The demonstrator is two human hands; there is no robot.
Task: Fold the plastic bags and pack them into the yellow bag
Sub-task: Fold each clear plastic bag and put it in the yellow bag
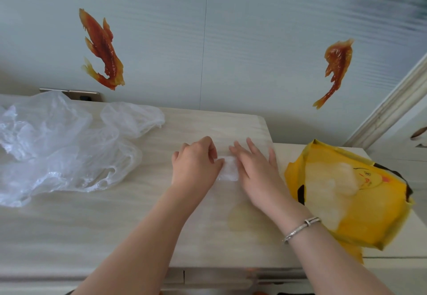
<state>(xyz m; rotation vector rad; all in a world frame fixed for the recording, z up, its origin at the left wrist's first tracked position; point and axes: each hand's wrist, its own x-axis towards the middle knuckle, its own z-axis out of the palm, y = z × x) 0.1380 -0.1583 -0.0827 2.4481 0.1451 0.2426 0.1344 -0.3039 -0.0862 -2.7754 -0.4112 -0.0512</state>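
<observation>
Clear folded bag [228, 171] mostly hidden under both hands.

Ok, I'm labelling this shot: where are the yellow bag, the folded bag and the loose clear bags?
yellow bag [369, 220]: head view, lower front panel.
folded bag [229, 171]: head view, white strip between the hands.
loose clear bags [57, 151]: head view, middle of the crumpled heap.

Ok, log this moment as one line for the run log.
step: folding | left hand: pinches folded bag | right hand: presses it flat | yellow bag: right | loose bags: left
</observation>
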